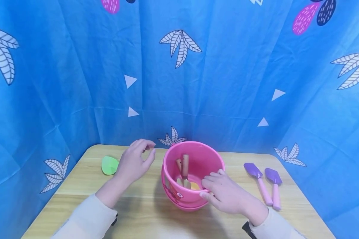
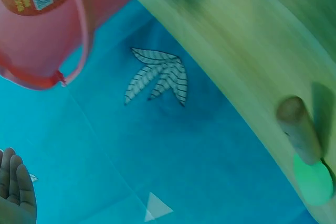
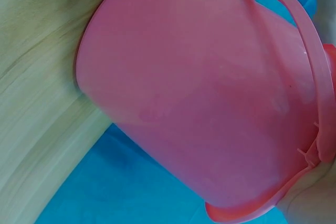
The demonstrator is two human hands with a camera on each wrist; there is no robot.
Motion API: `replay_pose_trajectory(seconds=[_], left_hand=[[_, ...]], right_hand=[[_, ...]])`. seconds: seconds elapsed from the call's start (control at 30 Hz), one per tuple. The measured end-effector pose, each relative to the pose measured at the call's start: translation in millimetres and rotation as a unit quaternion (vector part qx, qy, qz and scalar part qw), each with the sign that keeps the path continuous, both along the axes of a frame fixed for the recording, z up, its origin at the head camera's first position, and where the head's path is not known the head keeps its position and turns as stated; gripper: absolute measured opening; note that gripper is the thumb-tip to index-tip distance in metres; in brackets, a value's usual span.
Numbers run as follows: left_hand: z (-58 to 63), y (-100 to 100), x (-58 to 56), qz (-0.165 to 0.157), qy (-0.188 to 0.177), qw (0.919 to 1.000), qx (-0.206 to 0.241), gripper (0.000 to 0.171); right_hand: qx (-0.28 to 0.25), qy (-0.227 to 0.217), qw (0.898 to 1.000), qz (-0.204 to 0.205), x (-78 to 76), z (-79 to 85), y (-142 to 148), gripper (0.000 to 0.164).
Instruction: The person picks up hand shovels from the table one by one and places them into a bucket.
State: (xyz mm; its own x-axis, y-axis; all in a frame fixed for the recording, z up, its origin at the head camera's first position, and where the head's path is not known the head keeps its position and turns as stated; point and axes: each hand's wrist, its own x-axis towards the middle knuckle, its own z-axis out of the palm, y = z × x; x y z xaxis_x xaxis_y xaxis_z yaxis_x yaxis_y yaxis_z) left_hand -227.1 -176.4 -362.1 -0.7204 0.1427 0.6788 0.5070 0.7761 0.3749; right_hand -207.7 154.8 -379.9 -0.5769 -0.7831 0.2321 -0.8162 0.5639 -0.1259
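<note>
A pink bucket [image 1: 197,149] stands on the table, with wooden-handled tools [image 1: 185,166] and a yellow piece [image 1: 194,186] inside it. My right hand [image 1: 224,193] grips the bucket's near right rim, thumb outside and fingers over the edge. To the left of the bucket, my left hand [image 1: 135,161] is raised, its fingers loosely bent around nothing. A green toy shovel [image 1: 109,165] lies just beyond that hand; the left wrist view shows its wooden handle [image 2: 302,129]. In the right wrist view the bucket's side [image 3: 194,87] and its handle [image 3: 310,51] fill most of the picture.
Two purple toy shovels with pink handles, one inner [image 1: 258,182] and one outer [image 1: 274,187], lie at the right of the wooden table [image 1: 143,212]. A blue patterned curtain [image 1: 233,76] encloses the table's back and sides.
</note>
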Motion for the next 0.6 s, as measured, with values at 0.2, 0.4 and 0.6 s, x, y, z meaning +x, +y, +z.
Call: replay_pose_trajectory(seconds=[0.2, 0.4, 0.6], left_hand=[[-10.4, -20.2, 2.1, 0.028, -0.022, 0.9992, -0.018, 0.02], [-26.5, -43.3, 4.2, 0.049, -0.034, 0.9978, -0.028, 0.023], [-37.9, -61.9, 4.4, 0.062, -0.043, 0.9965, -0.036, 0.025]], right_hand=[[0.002, -0.002, 1.0, 0.0, 0.3, 1.2, -0.3, 0.026], [0.002, -0.004, 1.0, -0.001, 0.9, 1.8, 0.0, 0.026], [-0.002, 0.004, 1.0, 0.004, 1.2, 1.7, -0.3, 0.026]])
